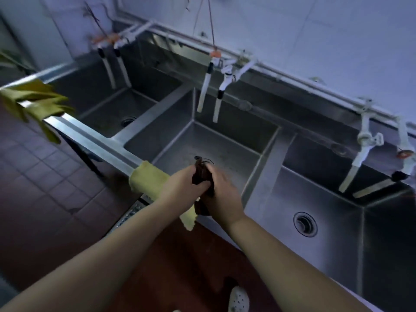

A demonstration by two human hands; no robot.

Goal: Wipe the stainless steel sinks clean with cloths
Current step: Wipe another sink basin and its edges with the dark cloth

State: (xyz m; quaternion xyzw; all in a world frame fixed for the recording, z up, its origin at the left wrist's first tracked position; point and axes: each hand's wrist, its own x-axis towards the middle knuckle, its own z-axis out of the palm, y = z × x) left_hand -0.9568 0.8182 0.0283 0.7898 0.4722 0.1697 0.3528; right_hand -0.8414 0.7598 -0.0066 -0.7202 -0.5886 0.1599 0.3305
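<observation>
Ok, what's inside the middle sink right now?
Nothing lies on the bare steel floor of the middle sink. Both hands, left and right, hold a dark cloth above it, hiding most of the drain.

- I see two bare forearms coming in from the near edge, no sleeves in view on either.
- left hand (180, 188) and right hand (222, 197): bare, no gloves; I can't spot rings, watch or wristband.
- Near bottom edge, right of centre: one foot in a white clog-style shoe (238, 300) with round perforations across the top.
- Rest of the clothing is out of frame.
</observation>
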